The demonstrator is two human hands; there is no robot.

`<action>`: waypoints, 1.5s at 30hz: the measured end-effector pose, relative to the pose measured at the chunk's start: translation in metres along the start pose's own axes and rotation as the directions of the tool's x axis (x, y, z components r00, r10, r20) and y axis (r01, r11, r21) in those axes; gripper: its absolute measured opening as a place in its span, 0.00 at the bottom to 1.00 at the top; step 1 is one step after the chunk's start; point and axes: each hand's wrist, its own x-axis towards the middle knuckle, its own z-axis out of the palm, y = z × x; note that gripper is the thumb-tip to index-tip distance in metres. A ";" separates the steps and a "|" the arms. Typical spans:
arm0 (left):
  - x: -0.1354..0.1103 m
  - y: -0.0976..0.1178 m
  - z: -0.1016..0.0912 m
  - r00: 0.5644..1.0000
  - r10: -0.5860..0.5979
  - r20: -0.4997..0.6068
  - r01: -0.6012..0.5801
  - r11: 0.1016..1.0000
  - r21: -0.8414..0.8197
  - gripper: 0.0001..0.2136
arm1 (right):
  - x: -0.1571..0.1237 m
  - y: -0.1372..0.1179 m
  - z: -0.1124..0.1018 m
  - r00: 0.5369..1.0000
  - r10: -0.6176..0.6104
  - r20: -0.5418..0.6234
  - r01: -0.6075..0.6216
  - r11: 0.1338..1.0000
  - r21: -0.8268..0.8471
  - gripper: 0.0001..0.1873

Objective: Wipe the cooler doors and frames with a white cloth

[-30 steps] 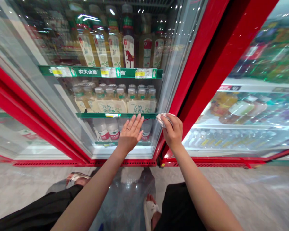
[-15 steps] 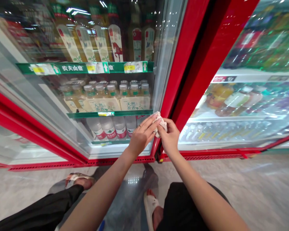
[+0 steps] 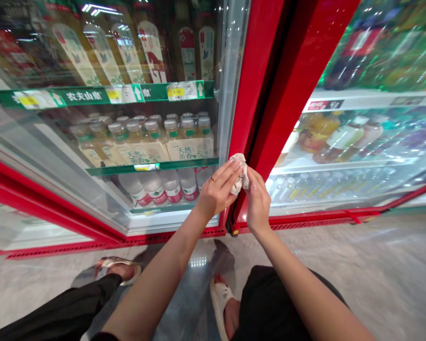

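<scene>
Snugly together, left hand (image 3: 217,188), right hand (image 3: 257,201), both closed on crumpled white cloth (image 3: 240,173).

Both arms extend forward from the near edge, the left forearm (image 3: 159,272) and right forearm (image 3: 298,284) converging toward far centre-right. The left hand (image 3: 216,189) angles rightward, palm down, its fingers (image 3: 227,171) straight and together. The right hand (image 3: 257,201) stands nearly upright just beside it, wrist slightly bent, fingertips drawn together.
</scene>
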 end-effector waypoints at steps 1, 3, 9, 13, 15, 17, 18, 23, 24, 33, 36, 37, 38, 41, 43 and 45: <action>-0.003 0.000 0.000 1.000 0.010 0.026 -0.011 1.000 0.015 0.33 | 0.001 0.000 0.000 0.999 0.047 0.000 -0.047 0.998 0.047 0.26; -0.007 0.000 -0.001 0.999 0.020 0.037 -0.022 0.998 0.055 0.37 | 0.003 -0.002 0.001 0.992 0.130 0.010 -0.130 0.983 0.131 0.28; 0.003 -0.008 0.000 0.997 0.055 -0.052 -0.052 0.997 0.052 0.34 | 0.009 -0.013 0.004 0.968 0.252 -0.017 -0.243 0.946 0.215 0.32; 0.008 -0.018 -0.001 0.991 0.131 -0.028 -0.130 0.991 0.036 0.30 | 0.016 -0.014 -0.003 0.985 0.163 -0.055 -0.162 0.987 0.023 0.31; 0.006 -0.022 -0.003 0.983 0.185 0.000 -0.185 0.981 0.053 0.27 | 0.021 -0.012 -0.008 0.993 0.086 -0.084 -0.093 0.992 -0.086 0.31; 0.005 -0.024 -0.005 0.970 0.241 0.031 -0.243 0.968 0.069 0.25 | 0.025 -0.010 -0.012 0.993 0.007 -0.120 -0.024 0.989 -0.144 0.31; 0.005 -0.025 -0.005 0.963 0.263 0.056 -0.267 0.961 0.071 0.24 | 0.026 -0.009 -0.014 0.991 -0.029 -0.133 0.007 0.986 -0.165 0.30; 0.014 -0.024 -0.002 0.948 0.266 0.173 -0.279 0.958 0.060 0.25 | 0.029 -0.006 -0.019 0.977 -0.175 -0.117 0.135 0.946 -0.294 0.28; 0.015 -0.022 -0.002 0.952 0.251 0.172 -0.266 0.962 0.066 0.25 | 0.029 -0.005 -0.019 0.974 -0.202 -0.103 0.161 0.936 -0.314 0.28; 0.005 -0.021 0.000 0.956 0.248 0.159 -0.259 0.965 0.049 0.23 | 0.026 0.001 -0.016 0.947 -0.321 0.026 0.307 0.878 -0.368 0.25; 0.008 -0.024 -0.003 0.958 0.262 0.115 -0.271 0.960 0.069 0.24 | 0.026 0.003 -0.014 0.938 -0.345 0.037 0.335 0.872 -0.356 0.25; 0.007 -0.024 -0.005 0.964 0.250 0.093 -0.258 0.962 0.087 0.24 | 0.027 0.003 -0.014 0.939 -0.341 0.038 0.332 0.873 -0.358 0.26; 0.006 -0.024 -0.008 0.971 0.229 0.073 -0.236 0.966 0.105 0.25 | 0.027 0.003 -0.013 0.942 -0.334 0.040 0.325 0.874 -0.362 0.26; -0.002 -0.023 -0.013 0.983 0.176 0.050 -0.181 0.974 0.136 0.25 | 0.027 0.002 -0.011 0.945 -0.324 0.054 0.320 0.873 -0.369 0.26; -0.004 -0.024 -0.016 0.978 0.202 0.052 -0.208 0.968 0.138 0.24 | 0.027 0.002 -0.010 0.937 -0.343 0.065 0.344 0.872 -0.348 0.26; -0.002 -0.028 -0.018 0.965 0.251 0.070 -0.258 0.959 0.119 0.23 | 0.026 0.003 -0.008 0.931 -0.357 0.071 0.360 0.872 -0.331 0.26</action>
